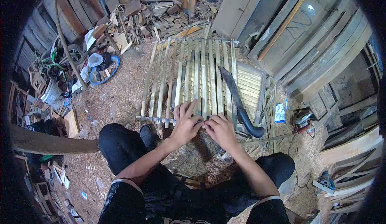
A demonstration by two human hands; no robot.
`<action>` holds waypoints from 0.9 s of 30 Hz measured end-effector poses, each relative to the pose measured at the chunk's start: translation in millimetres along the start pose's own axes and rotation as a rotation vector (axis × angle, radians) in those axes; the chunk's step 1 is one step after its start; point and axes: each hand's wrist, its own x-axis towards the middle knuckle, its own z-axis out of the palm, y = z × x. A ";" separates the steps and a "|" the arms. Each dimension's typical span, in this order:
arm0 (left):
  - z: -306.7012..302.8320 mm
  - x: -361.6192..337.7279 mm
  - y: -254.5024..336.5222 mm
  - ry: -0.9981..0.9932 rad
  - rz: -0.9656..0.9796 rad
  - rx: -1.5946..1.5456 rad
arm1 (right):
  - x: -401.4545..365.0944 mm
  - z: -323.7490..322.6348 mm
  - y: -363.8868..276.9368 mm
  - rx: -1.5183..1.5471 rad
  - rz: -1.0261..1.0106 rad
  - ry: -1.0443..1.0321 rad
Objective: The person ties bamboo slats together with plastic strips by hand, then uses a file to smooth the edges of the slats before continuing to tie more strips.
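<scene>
A rack of pale wooden slats [161, 81] lies in front of my knees, its long strips tied side by side to crosspieces at both ends. At its near edge my left hand [185, 122] bends over the slat ends, thumb and fingers pinched together. My right hand [220, 130] pinches at the same spot, fingertips almost meeting the left ones. Whatever sits between the fingertips is too small and hidden to make out. A dark machete-like tool [234, 90] with a curved black handle rests across the right-hand slats. Under the rack, another slatted panel [250, 88] shows.
Scrap wood [165, 18] is heaped at the back wall. A blue basin [114, 72] holding bags sits left. Boards [295, 26] lean at the right, near a red power tool [304, 124] on the shavings-covered floor. A thick beam [56, 144] reaches toward my left knee.
</scene>
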 end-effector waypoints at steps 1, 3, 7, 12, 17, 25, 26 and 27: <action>-1.5 0.3 0.6 0.022 -0.027 -0.009 | 1.9 -1.2 -3.1 -0.131 -0.079 -0.019; -5.9 -0.1 2.1 0.043 -0.053 -0.016 | 3.0 3.8 -6.7 -0.206 -0.102 0.001; -9.2 -4.5 5.4 -0.032 0.009 0.051 | 3.4 5.2 -9.0 -0.341 -0.083 -0.028; -8.9 -4.5 4.1 -0.049 0.056 0.039 | 3.4 1.7 -2.8 -0.221 -0.052 -0.076; -9.2 -1.1 5.0 -0.054 0.122 0.092 | 4.6 -3.9 -0.3 -0.073 0.039 -0.168; 2.2 2.2 4.6 -0.047 0.175 0.108 | 1.8 -15.7 -0.5 0.018 0.024 -0.029; 2.5 2.4 5.5 -0.070 0.101 0.044 | 0.7 -15.8 -0.4 0.007 0.007 -0.015; 4.5 1.4 4.4 -0.071 0.103 0.041 | -0.2 -13.7 -1.5 0.038 0.026 -0.004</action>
